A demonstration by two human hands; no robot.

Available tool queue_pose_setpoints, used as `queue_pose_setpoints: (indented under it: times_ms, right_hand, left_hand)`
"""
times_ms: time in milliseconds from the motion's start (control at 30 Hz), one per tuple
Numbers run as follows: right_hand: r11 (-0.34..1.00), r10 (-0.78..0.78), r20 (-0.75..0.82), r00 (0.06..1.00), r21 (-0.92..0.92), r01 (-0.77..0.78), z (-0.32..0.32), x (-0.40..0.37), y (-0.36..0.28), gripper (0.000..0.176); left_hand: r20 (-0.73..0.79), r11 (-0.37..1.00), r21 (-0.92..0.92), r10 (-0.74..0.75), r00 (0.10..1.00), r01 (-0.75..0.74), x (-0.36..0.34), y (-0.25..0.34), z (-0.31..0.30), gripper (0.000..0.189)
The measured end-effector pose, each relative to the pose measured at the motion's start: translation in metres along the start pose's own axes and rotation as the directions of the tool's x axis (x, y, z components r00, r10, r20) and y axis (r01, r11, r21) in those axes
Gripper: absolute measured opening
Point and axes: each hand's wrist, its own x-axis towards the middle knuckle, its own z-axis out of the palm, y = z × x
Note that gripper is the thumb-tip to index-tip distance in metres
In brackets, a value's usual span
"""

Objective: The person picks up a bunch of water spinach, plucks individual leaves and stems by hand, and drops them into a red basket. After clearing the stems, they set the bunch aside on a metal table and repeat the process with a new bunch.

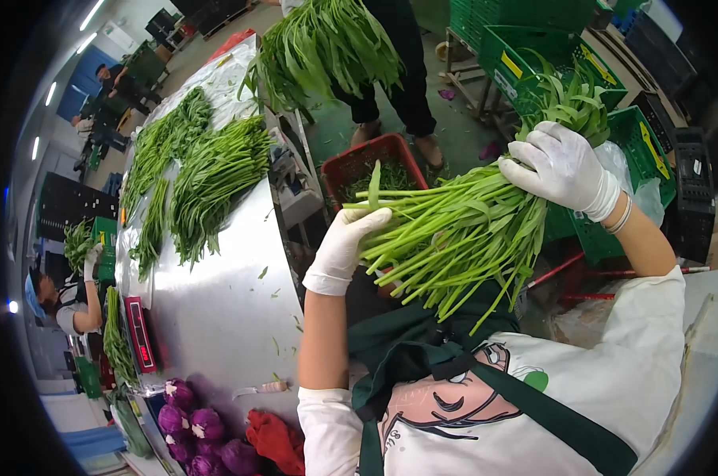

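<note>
A large bunch of leafy green stalks [446, 230] is held in front of my body, its cut ends fanned to the left and below. My left hand [347, 242], in a white glove, grips the stalk ends at the left, thumb on top. My right hand [561, 170], also gloved in white, is wrapped over the leafy part at the upper right. Below the stalk tips, a red basket [335, 170] holds green scraps. More bundles of greens [216, 178] lie on the metal table [232, 293] to the left.
Another person [399, 79] stands ahead with greens; a co-worker [65, 305] is across the table. Green crates [494, 47] stand at the upper right. On the table are a red scale [139, 335], purple cabbages [207, 424] and a red cloth [276, 440].
</note>
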Motion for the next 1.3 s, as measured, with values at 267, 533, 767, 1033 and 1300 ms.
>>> queue_pose_setpoints:
  times_ms: [267,533,767,1033,1300]
  right_hand:
    - [1.000,-0.012,0.015,1.000,0.014,0.011,0.002,-0.001,0.002,0.024]
    - [1.000,0.032,0.031,0.999,-0.001,-0.032,-0.002,-0.009,0.005,0.025]
    - [1.000,-0.005,-0.007,1.000,-0.008,0.005,-0.001,-0.004,0.005,0.024]
    - [0.998,-0.065,-0.007,0.998,-0.023,0.065,-0.010,0.010,0.005,0.024]
    - [0.998,-0.062,0.014,0.998,-0.030,0.062,-0.015,0.010,0.005,0.024]
  left_hand:
    - [0.104,0.999,-0.014,0.049,0.993,-0.048,0.004,-0.012,-0.011,0.028]
    - [-0.115,0.831,-0.448,0.313,0.943,-0.330,0.001,-0.024,-0.054,0.031]
    - [-0.298,0.769,0.472,0.599,0.744,-0.431,-0.008,-0.002,-0.028,0.017]
    - [0.173,0.371,0.893,0.238,0.956,-0.254,-0.002,0.039,0.022,0.025]
    - [0.166,0.554,0.756,0.355,0.920,-0.350,0.007,0.018,0.023,0.016]
